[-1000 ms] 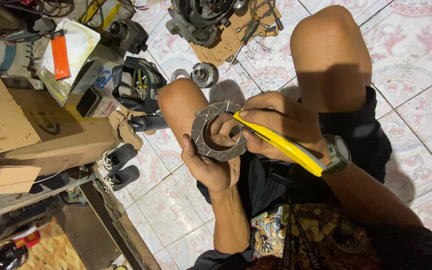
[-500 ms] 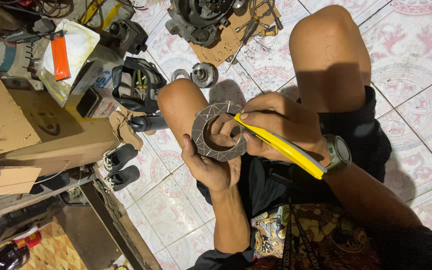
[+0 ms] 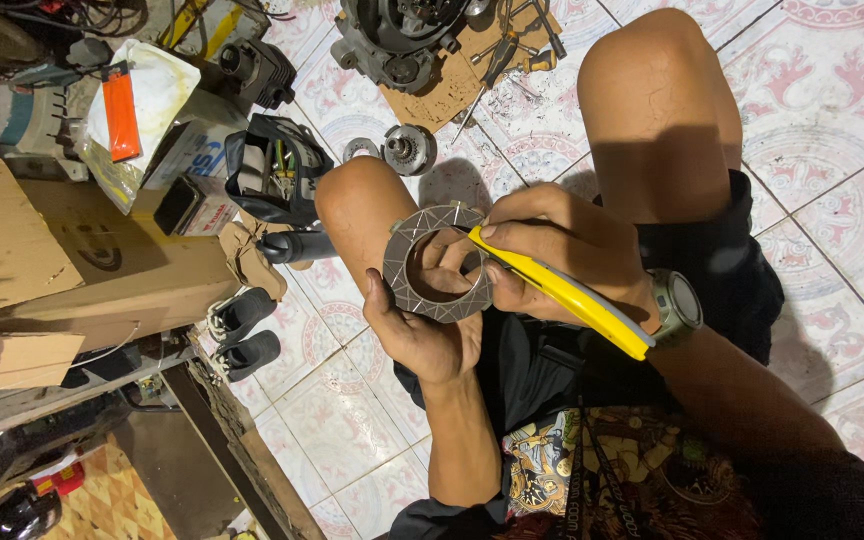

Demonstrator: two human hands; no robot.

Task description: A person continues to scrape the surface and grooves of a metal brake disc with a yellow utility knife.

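Here the left hand [image 3: 422, 335] grips a grey grooved ring [image 3: 439, 262], fingers through its hole; the right hand [image 3: 562, 255] clasps a yellow-handled tool [image 3: 562, 293] against its rim.

So the person is sitting on the patterned tiled floor [image 3: 832, 90] with both knees up, and the left hand [image 3: 422, 325] is holding a flat grey ring-shaped disc [image 3: 439, 262] from underneath, its fingers [image 3: 449, 258] poking up through the hole. The right hand [image 3: 562, 250] is gripping a yellow-handled tool [image 3: 562, 292] and pressing its tip against the disc's upper rim. A wristwatch [image 3: 676, 303] is sitting on that right wrist. Up top, engine parts [image 3: 392, 40] are lying on cardboard, with a small gear [image 3: 409, 148] on the tiles nearby and cardboard boxes [image 3: 42, 260] off to one side.
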